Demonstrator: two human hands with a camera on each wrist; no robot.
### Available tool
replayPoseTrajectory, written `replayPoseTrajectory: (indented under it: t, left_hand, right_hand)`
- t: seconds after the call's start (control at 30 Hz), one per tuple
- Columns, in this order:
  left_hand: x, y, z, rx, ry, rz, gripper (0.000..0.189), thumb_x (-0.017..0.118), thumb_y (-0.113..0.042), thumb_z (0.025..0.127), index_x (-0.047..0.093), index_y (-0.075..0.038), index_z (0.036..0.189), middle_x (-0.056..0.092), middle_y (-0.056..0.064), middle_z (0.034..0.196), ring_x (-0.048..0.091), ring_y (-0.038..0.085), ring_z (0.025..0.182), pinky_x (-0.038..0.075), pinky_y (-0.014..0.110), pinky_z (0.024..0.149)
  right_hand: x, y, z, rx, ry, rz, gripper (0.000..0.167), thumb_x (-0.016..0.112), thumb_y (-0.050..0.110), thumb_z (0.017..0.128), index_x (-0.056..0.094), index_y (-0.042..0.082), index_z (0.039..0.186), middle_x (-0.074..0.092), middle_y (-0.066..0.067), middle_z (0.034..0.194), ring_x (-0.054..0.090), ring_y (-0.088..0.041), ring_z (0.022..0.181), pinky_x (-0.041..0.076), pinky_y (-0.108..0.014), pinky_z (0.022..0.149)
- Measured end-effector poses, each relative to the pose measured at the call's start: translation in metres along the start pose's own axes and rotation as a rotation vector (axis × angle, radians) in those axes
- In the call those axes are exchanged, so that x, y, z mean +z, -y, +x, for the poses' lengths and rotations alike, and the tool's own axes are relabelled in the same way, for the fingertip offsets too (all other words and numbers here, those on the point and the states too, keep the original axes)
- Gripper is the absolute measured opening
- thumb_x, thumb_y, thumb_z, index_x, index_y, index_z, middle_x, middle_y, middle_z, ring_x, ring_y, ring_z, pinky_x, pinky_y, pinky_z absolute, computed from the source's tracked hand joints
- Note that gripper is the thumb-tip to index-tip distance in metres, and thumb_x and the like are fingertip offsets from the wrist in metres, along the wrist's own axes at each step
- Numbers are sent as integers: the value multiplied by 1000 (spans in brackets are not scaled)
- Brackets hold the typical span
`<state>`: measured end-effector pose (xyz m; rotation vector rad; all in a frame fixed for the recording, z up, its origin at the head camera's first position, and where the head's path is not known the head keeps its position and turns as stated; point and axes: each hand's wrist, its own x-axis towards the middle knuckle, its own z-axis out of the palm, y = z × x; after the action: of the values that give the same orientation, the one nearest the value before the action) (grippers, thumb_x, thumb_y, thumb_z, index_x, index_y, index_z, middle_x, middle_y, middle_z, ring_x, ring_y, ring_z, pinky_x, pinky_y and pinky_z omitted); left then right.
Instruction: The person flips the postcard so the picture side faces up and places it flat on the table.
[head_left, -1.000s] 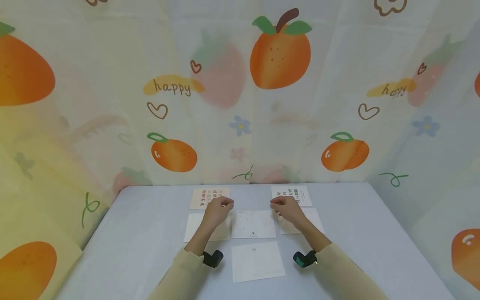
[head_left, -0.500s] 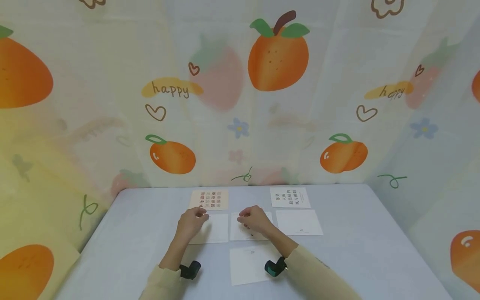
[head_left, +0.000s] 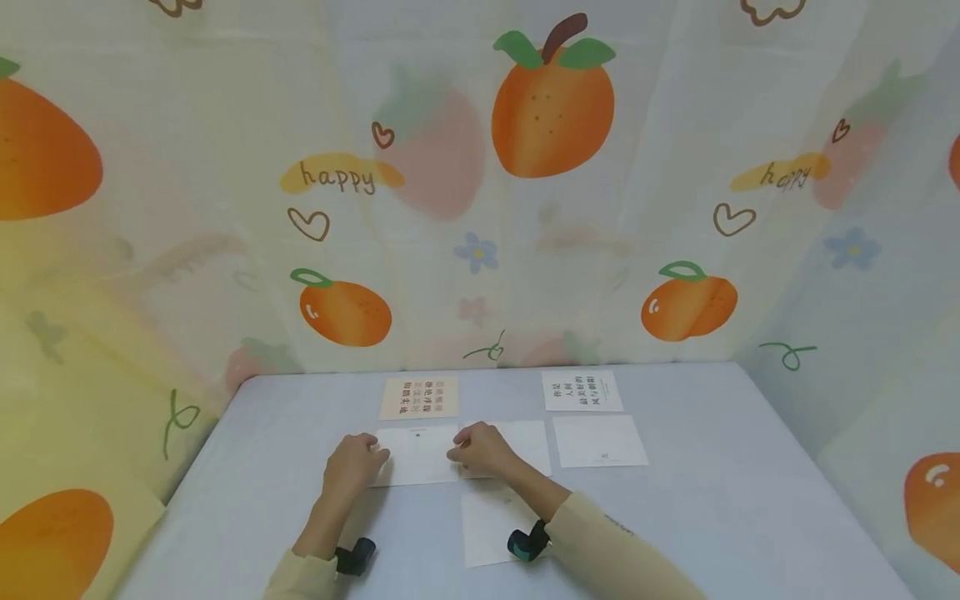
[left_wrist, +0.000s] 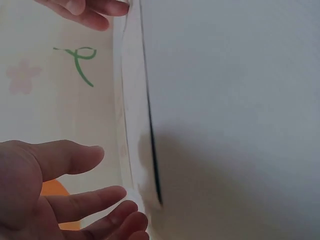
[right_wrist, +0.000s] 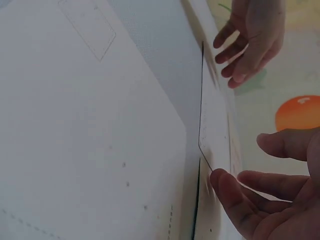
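Several postcards lie on the pale cloth. My left hand is at the left edge of a white postcard. In the left wrist view, its thumb and fingers stand apart, the lower fingertips near the card's end. At that card's right edge is my right hand, partly over the middle white postcard. A fingertip of this hand meets the card's corner in the right wrist view, while the thumb is spread away. Neither hand plainly grips anything.
Behind lie a cream postcard and a white one with dark characters. Another blank-faced postcard lies to the right, and one more in front, partly under the right wrist. A fruit-print curtain hangs behind the table.
Both hands have moved left and nearer, first from between the back postcards, then down to the two sides of the left white postcard. That card's small print now shows near its back edge.
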<state>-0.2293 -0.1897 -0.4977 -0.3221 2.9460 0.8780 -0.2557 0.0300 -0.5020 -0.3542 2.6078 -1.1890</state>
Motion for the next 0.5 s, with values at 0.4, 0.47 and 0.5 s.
replayPoseTrajectory:
  t: [0.4, 0.47, 0.5]
  left_hand:
    - [7, 10, -1, -53, -7, -16, 32, 62, -13, 88, 64, 13, 107, 67, 28, 102, 63, 35, 86, 54, 45, 75]
    - [6, 10, -1, -64, -10, -25, 33, 61, -11, 88, 63, 13, 111, 66, 29, 106, 64, 37, 90, 54, 47, 77]
    - [6, 10, -1, -65, -14, -26, 33, 61, -10, 88, 63, 13, 111, 66, 29, 107, 64, 38, 91, 55, 47, 77]
  right_hand:
    - [5, 3, -3, 29, -15, 47, 32, 71, 15, 84, 68, -6, 108, 70, -14, 92, 65, -17, 71, 53, -34, 71]
    - [6, 2, -2, 44, -15, 61, 32, 72, 15, 84, 68, -6, 108, 70, -13, 90, 63, -15, 69, 53, -32, 69]
    - [6, 2, -2, 59, -15, 78, 32, 71, 15, 85, 68, -6, 108, 70, -11, 89, 62, -14, 67, 51, -30, 66]
